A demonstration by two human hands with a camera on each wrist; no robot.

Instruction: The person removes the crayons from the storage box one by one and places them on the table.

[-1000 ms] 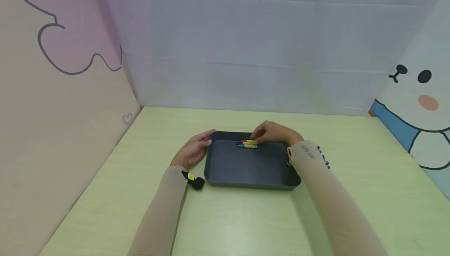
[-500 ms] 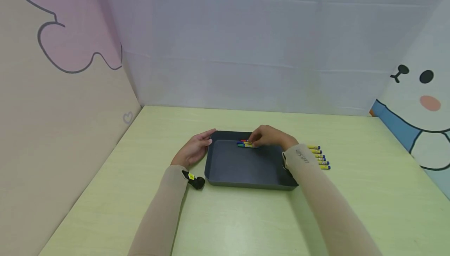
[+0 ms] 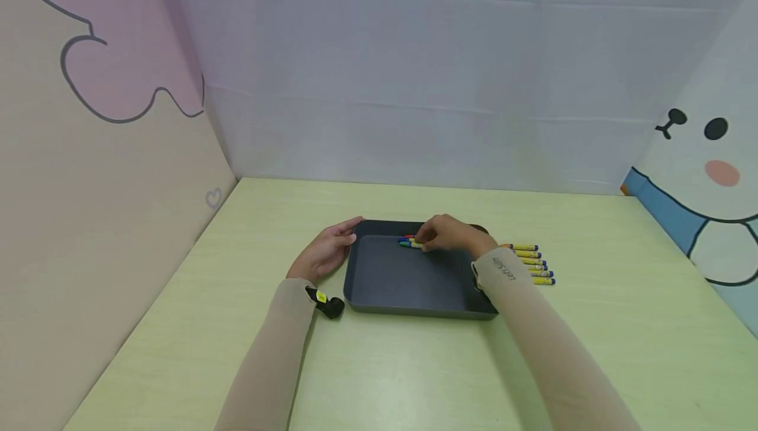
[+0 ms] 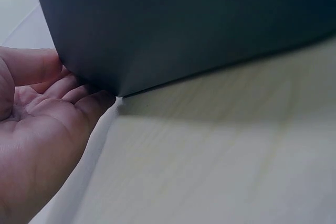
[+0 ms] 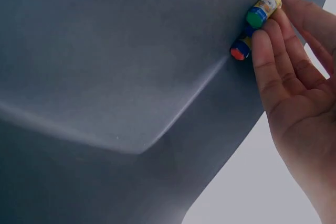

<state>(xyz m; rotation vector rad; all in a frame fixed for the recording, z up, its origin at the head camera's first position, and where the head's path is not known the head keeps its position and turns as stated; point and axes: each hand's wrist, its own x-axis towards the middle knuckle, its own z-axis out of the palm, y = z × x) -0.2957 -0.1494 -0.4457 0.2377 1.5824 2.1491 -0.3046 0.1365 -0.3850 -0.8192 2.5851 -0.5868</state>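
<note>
In the head view a dark grey baking tray (image 3: pixel 408 279) lies on the table. My left hand (image 3: pixel 324 253) holds its far left corner. The left wrist view shows the thumb and fingertips of this left hand (image 4: pixel 47 108) against the tray's edge (image 4: pixel 184 30). Near the tray's far side lie a few crayons with yellow wrappers, among them a green crayon (image 3: pixel 408 244). Over their right ends, my right hand (image 3: pixel 451 233) pinches the green crayon. In the right wrist view its thumb presses the green crayon (image 5: pixel 265 4), while a red-tipped crayon (image 5: pixel 240 51) lies against it, partly behind the fingers.
Right of the tray, several yellow crayons (image 3: pixel 535 264) with blue ends lie in a row on the table (image 3: pixel 622 319), partly behind the right forearm. A pale cloth wall (image 3: pixel 379 89) stands behind the table, with printed panels on both sides.
My right hand has come down and slightly left onto the crayons in the tray. More of the crayon row beyond the right forearm shows. The left hand has stayed put.
</note>
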